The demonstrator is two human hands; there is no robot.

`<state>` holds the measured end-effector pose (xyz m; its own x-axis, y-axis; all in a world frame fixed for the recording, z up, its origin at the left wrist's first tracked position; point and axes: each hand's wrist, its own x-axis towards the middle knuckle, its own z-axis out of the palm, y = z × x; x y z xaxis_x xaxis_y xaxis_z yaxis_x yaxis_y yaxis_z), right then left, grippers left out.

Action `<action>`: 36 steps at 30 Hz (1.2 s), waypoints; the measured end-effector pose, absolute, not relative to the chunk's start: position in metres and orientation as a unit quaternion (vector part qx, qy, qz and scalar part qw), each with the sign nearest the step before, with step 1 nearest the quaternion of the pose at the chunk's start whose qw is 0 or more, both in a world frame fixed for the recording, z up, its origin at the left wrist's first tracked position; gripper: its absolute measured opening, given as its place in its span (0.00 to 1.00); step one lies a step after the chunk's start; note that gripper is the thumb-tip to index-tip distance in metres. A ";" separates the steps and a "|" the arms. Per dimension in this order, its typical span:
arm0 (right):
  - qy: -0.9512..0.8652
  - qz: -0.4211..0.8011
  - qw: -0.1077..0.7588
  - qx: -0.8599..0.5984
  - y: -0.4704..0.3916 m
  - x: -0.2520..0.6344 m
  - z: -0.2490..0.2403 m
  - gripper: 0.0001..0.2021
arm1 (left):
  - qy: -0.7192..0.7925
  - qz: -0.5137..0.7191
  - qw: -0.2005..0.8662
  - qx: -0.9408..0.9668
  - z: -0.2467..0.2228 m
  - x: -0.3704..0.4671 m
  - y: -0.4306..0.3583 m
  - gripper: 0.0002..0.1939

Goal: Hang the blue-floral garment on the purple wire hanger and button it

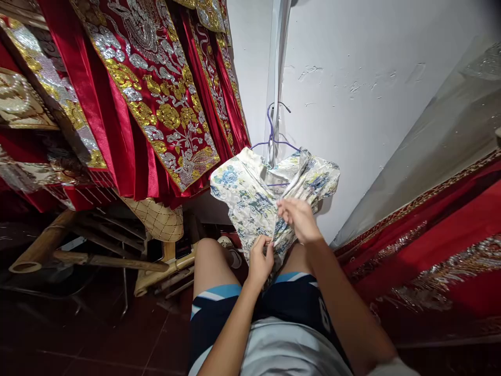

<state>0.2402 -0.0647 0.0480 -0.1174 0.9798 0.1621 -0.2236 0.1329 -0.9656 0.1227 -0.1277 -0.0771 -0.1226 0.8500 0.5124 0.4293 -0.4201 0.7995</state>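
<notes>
Head view: below the hanger [271, 139], your left hand [261, 262] pinches the floral top [250, 204], right hand [300, 218] grip unclear; likely front-edge adjusting, next needing steady tension.

A blouse [250, 209] hangs on a hanger [271, 138] before the wall [352, 89] — left hand [261, 258] at its lower front, right hand [297, 216] farther up, right of its middle. Costumes [156, 104] hang to the left, above a bamboo frame [109, 259]; draped cloth [450, 250] to the right. The person's thighs [213, 261] lie near, flanking the blouse's lower end.
</notes>
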 end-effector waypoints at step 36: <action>-0.563 0.436 0.587 -0.384 -0.032 0.239 0.033 0.08 | 0.383 0.766 -0.012 0.516 0.128 0.058 -0.012 0.09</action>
